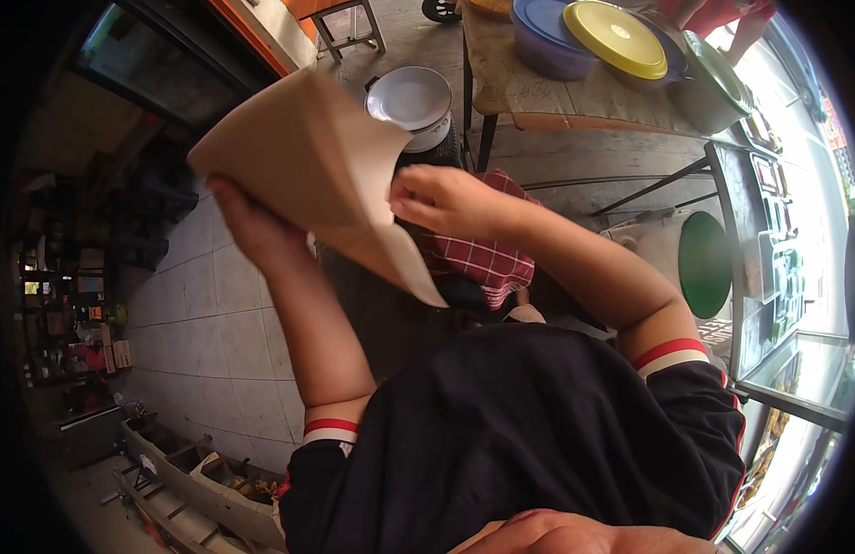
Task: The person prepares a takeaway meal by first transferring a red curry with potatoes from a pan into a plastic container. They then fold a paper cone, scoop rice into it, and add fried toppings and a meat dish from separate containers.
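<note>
Brown wrapping paper (268, 138), apparently several large sheets, is raised in front of me with its right edges curling apart. My left hand (244, 225) grips the paper from its lower left edge, with some fingers hidden behind it. At the curled right edge is my right hand (441, 197), its fingers bent and slightly blurred. Whether they pinch a sheet or only brush it, I cannot tell. Below that hand a red checked cloth (483, 263) is draped over something dark.
White enamelware (410, 104) stands beyond the paper. The table (500, 97) at upper right carries a blue-lidded container (549, 28), a yellow lid (614, 38) and a metal pot (711, 90). A glass case (794, 367) is at right, a compartmented wooden box (192, 464) lower left. Another person (718, 21) is beyond the table.
</note>
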Available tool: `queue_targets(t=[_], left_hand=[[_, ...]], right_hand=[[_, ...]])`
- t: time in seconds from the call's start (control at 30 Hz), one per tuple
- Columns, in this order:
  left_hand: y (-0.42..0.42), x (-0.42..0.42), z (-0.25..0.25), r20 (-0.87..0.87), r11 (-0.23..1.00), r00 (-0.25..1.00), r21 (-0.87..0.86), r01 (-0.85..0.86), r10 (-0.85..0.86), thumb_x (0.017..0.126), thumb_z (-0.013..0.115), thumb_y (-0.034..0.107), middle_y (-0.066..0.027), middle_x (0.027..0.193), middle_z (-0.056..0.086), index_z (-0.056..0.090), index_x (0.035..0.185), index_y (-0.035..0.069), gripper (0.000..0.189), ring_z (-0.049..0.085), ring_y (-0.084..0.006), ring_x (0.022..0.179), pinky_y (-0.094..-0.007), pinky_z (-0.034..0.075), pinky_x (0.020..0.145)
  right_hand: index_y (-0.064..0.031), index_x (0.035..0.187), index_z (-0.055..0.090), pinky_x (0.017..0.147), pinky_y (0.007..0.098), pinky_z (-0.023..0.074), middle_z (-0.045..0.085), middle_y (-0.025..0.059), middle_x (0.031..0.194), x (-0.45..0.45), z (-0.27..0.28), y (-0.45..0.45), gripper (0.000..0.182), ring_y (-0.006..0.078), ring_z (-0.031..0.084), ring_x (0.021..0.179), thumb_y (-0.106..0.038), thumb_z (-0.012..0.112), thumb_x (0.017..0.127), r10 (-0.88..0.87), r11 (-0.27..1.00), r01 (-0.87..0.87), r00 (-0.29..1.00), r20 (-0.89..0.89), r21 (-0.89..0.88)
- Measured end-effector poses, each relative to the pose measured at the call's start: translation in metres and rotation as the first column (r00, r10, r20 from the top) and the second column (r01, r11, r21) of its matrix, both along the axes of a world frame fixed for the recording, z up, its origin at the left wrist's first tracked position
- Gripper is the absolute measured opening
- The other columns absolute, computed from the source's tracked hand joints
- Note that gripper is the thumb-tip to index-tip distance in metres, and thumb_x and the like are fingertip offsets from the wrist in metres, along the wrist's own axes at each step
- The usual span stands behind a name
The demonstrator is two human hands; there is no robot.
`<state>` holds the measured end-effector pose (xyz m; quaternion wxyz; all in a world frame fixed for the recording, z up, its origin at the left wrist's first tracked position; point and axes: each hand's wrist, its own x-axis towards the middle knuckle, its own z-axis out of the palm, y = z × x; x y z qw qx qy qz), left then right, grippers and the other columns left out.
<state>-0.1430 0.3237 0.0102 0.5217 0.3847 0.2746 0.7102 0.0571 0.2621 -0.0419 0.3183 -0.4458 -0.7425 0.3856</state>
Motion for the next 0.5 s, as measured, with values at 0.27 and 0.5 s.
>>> queue_targets(t=[0.27, 0.5], left_hand=[[-0.025, -0.094, -0.056, -0.131, 0.946, 0.976, -0.251, -0.205, 0.177, 0.090, 0.038, 0.053, -0.0136, 0.130, 0.042, 0.034, 0.132, 0.004, 0.065, 0.044, -0.0258, 0.118, -0.0385, 0.038, 0.097], [-0.054, -0.101, -0.098, 0.018, 0.920, 0.998, -0.390, -0.045, 0.057, 0.092, 0.036, 0.051, -0.0124, 0.122, 0.048, 0.038, 0.129, 0.006, 0.058, 0.051, -0.0237, 0.109, -0.0373, 0.044, 0.089]], right_hand=[[-0.0073, 0.098, 0.055, 0.071, 0.0398, 0.0497, 0.057, 0.0126, 0.099, 0.052, -0.176, -0.090, 0.031, 0.0318, 0.060, 0.087, -0.027, 0.061, 0.075, 0.104, 0.993, -0.115, 0.756, 0.646, -0.025], [-0.0028, 0.097, 0.051, 0.066, 0.0244, 0.0470, 0.058, 0.0085, 0.092, 0.119, -0.045, -0.020, 0.012, 0.0124, 0.059, 0.073, -0.013, 0.050, 0.090, -0.706, 0.706, 0.484, 0.425, -0.566, -0.517]])
